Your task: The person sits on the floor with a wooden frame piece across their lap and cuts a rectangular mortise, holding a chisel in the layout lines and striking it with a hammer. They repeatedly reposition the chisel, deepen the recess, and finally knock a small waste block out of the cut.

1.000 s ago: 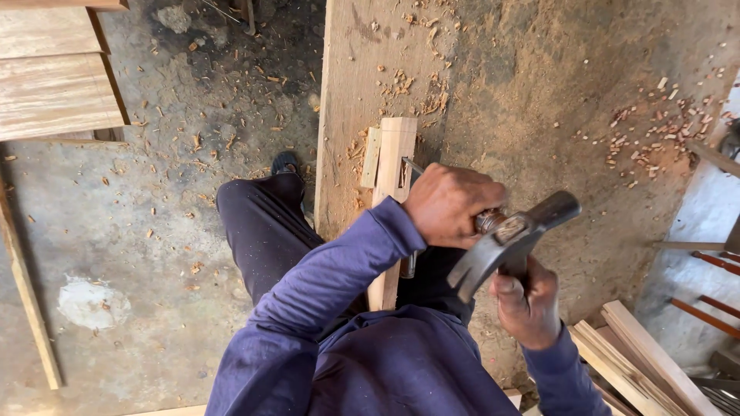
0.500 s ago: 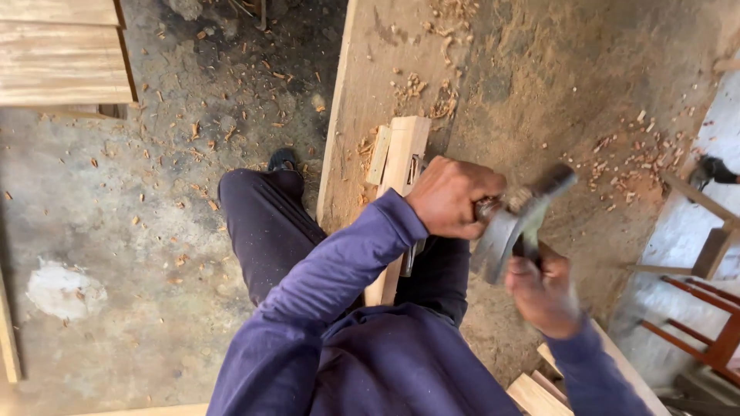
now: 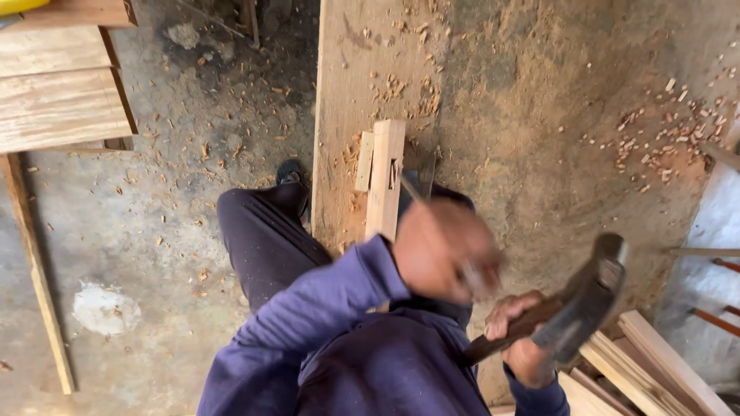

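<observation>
A short pale wooden block (image 3: pixel 383 192) with a narrow slot cut in it lies on a wide plank (image 3: pixel 362 69) strewn with chips. My left hand (image 3: pixel 443 250), blurred by motion, is closed on a thin chisel (image 3: pixel 411 189) whose tip points at the block's slot. My right hand (image 3: pixel 518 339) grips the wooden handle of a hammer (image 3: pixel 582 304). The steel head is held off to the lower right, away from the chisel. My purple-sleeved left arm and dark trouser leg (image 3: pixel 266 239) cover the block's near end.
Wood shavings cover the dirt floor (image 3: pixel 586 115). Pale boards (image 3: pixel 54 100) are stacked at top left, and a long slat (image 3: pixel 38 270) leans along the left. More planks (image 3: pixel 647 362) lie at bottom right beside red metal bars (image 3: pixel 717 320).
The hammer has swung away from the chisel, down and to the right. My left hand has shifted and is blurred. The view has moved slightly.
</observation>
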